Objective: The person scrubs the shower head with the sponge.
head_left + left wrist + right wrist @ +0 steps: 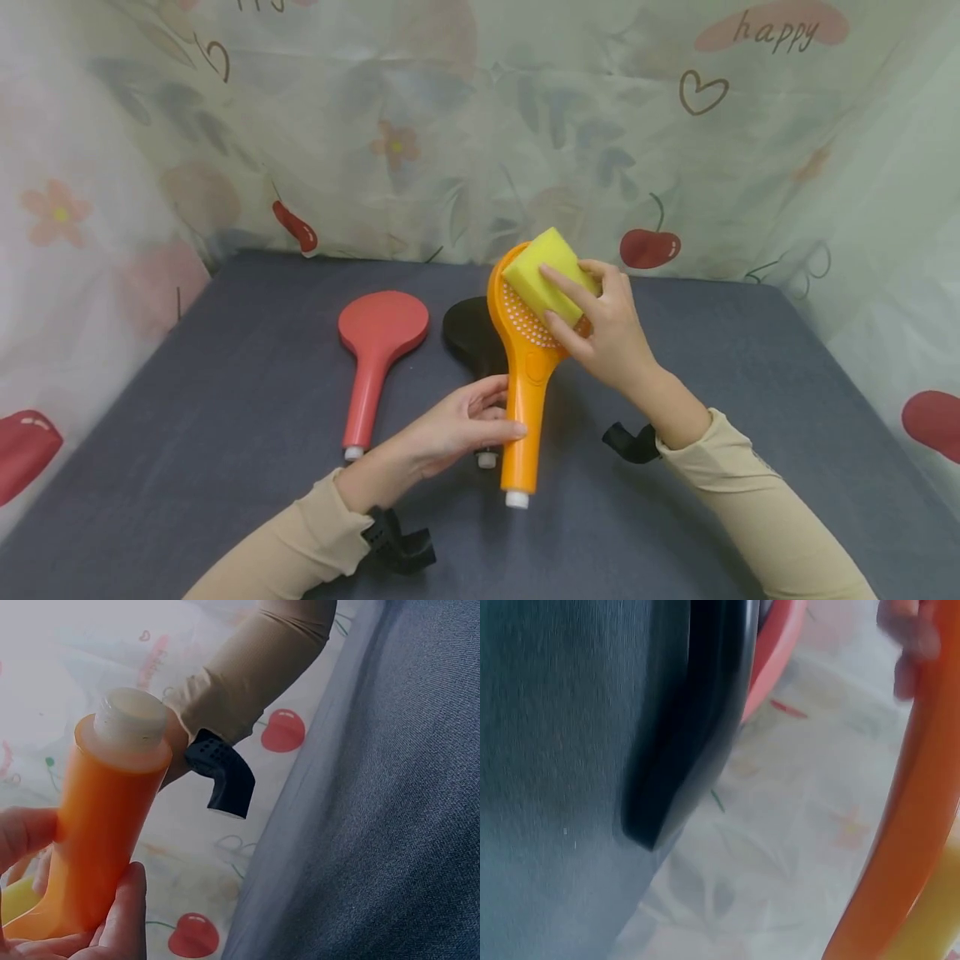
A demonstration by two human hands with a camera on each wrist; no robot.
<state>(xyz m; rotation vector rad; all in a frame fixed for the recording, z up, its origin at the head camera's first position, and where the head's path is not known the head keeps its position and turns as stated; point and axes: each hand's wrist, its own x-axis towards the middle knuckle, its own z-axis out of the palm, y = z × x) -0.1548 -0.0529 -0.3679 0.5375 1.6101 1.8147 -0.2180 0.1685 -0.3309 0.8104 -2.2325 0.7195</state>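
An orange shower head (527,400) is held up off the table, its dotted spray face toward the head camera and its white threaded end (133,716) pointing down. My left hand (457,425) grips it by the handle, the thumb across the front. My right hand (611,329) holds a yellow sponge (551,275) against the spray face, covering its upper right part. In the right wrist view the orange shower head (907,795) fills the right side, with a strip of the sponge (926,907) beside it; the right hand itself is out of that view.
A red shower head (382,325) lies on the dark table (247,400) to the left. Beside it lies a black shower head (468,329), partly hidden behind the orange one and my left hand. Printed cloth (480,167) hangs behind and at both sides.
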